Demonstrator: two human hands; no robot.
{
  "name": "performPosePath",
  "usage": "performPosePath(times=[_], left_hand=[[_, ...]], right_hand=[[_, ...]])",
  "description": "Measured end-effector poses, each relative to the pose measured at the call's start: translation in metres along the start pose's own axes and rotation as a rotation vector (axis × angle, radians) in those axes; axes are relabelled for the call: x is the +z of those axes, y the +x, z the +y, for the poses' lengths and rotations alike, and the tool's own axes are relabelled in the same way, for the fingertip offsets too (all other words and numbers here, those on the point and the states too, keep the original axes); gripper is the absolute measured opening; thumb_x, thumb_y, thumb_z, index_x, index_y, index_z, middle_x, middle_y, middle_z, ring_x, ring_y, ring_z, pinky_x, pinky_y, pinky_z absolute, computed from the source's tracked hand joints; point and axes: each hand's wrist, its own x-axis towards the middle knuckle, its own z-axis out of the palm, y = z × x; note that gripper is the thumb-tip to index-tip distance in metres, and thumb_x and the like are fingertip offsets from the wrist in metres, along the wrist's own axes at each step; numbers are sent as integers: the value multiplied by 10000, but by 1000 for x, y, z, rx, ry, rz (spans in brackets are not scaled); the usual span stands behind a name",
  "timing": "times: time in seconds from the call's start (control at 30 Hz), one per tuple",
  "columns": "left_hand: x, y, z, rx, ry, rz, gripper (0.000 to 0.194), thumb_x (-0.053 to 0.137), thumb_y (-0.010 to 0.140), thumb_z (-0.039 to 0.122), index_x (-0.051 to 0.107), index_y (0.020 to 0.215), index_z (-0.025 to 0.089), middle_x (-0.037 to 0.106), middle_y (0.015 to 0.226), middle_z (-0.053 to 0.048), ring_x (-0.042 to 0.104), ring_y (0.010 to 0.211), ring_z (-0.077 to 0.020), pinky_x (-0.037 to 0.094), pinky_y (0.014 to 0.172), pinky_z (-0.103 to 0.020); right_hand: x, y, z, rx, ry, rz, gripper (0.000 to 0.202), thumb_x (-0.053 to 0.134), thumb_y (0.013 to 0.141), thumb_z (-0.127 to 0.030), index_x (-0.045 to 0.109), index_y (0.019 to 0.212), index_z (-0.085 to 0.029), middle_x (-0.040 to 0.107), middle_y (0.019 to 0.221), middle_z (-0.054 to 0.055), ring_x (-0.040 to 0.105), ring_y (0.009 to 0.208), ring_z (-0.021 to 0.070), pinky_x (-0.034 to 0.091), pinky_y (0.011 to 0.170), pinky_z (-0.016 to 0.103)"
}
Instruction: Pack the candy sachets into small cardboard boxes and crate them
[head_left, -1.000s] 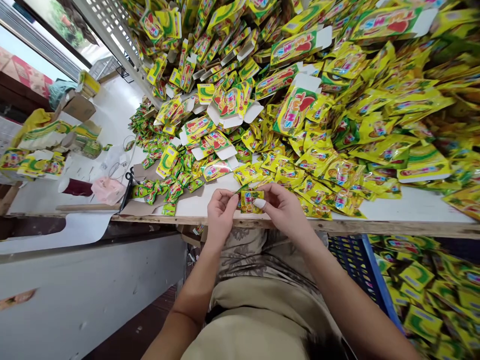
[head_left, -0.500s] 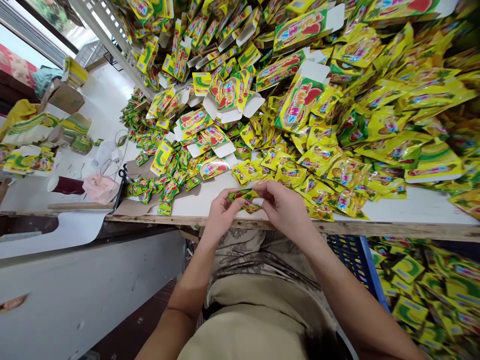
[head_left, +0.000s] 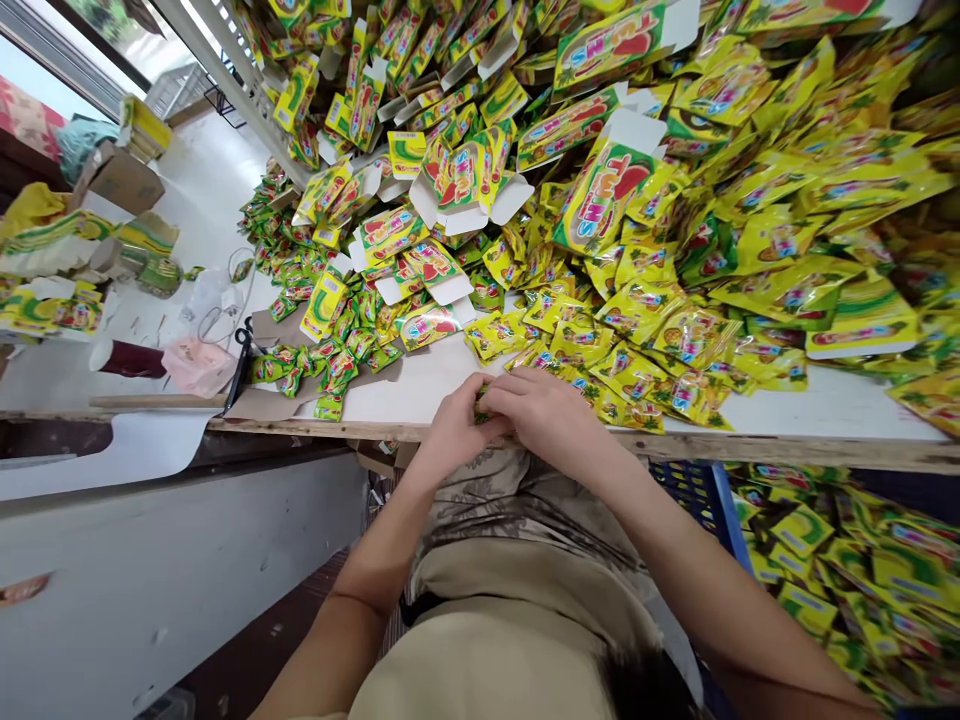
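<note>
At the table's front edge, my left hand and my right hand meet with curled fingers around one small green-and-yellow candy packet. Only a sliver of it shows; the fingers cover the rest. Just beyond my right hand lies a spread of yellow candy packets with pineapple prints. Small green wrapped candies sit in a pile left of my left hand. Behind both hands are printed cartons with white flaps, some of them open.
Scissors with black handles lie at the left by a pink plastic bag and a dark red roll. A blue crate below the table's right side holds filled yellow-green cartons. The wooden edge runs across the front.
My hands have closed together over the packet, which showed plainly between the fingertips before. My right hand has shifted a little left and its fingers now overlap my left hand.
</note>
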Motion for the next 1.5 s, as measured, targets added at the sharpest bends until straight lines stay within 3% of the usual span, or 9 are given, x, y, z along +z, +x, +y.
performPosePath(times=[0.23,0.33,0.47,0.83,0.97,1.07,1.23,1.37,1.5], left_hand=[[0,-9,-3,-60,-135,104,333,712,718,225,571,1019,209,658,951,-26,609,900,-180,463,814,-289],[2,-11,-4,-76,-243,88,356,732,712,249,559,1019,198,661,939,-34,619,876,-170,477,811,-288],[6,-11,-9,-87,-360,137,375,755,692,266,554,998,186,646,971,-40,613,877,-153,486,798,-272],[7,-10,-15,-136,-385,318,366,812,587,280,536,805,179,551,794,30,526,728,-90,422,662,-200],[5,-6,-12,-136,-410,272,348,799,609,285,523,789,171,603,995,-22,557,846,-113,434,700,-205],[3,-2,-16,-169,-468,229,364,802,605,295,501,772,175,597,819,16,543,737,-97,422,649,-197],[10,3,-21,-171,-502,318,414,823,565,318,466,722,181,527,666,60,485,605,-68,399,586,-186],[16,3,-16,-125,-442,323,371,790,630,349,478,745,184,551,718,33,509,638,-86,421,604,-206],[-7,14,-15,86,-74,452,242,629,816,396,557,928,193,616,935,-56,575,870,-164,464,747,-281]], right_hand=[[19,-17,1,419,424,512,227,578,816,-209,582,1042,-219,636,1008,85,598,857,207,503,715,350],[24,-25,7,569,753,446,162,579,837,-348,592,907,-203,624,791,29,574,652,154,488,584,293],[21,-26,11,623,803,440,211,584,830,-400,597,797,-192,570,665,-2,511,573,130,430,536,270],[19,-21,18,613,705,370,158,537,828,-340,554,764,-196,539,652,-8,468,591,141,384,557,274],[15,-18,22,592,681,270,151,537,826,-332,559,766,-195,541,645,-8,456,591,138,374,565,271],[17,-15,24,574,739,253,195,543,834,-375,549,750,-199,515,640,-11,459,603,140,388,573,269],[23,-14,21,545,870,295,319,613,796,-483,555,958,-215,625,920,53,582,809,187,471,679,301],[23,-15,19,552,666,156,286,680,734,-406,576,910,-206,656,803,36,591,717,201,461,632,309],[23,-23,26,659,618,157,230,621,767,-382,566,909,-209,647,635,13,599,578,206,446,551,312]])
